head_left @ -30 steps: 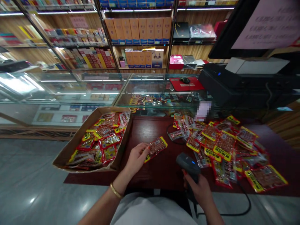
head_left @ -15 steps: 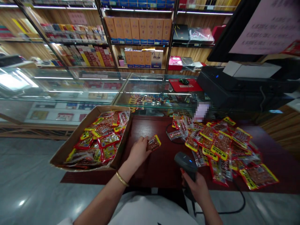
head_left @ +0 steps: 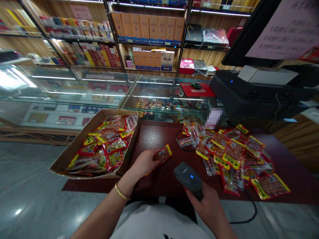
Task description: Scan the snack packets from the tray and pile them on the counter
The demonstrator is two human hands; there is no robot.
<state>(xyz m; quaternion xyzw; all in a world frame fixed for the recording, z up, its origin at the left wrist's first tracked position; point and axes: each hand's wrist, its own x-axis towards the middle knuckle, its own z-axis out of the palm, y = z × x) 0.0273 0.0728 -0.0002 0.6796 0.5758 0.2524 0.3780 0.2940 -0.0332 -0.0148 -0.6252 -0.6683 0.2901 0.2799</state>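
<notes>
Between the thumb and fingers of my left hand is a red and yellow snack packet, its printed label facing up over the dark red table. My right hand is wrapped round the handle of a black barcode scanner with a blue light on top. The scanner's head points toward the held packet, a short gap apart from it. On the left, a cardboard box holds many similar packets. A loose pile of packets lies to the right of the scanner.
A black cable loops past the table's front edge at right. Behind the table stands a glass display counter, with a red mouse pad on it. A dark printer-like machine and a monitor occupy the back right.
The scanner has moved left and up, nearer the packet in my left hand. That packet has tilted, and its label shows more plainly. The view has shifted slightly.
</notes>
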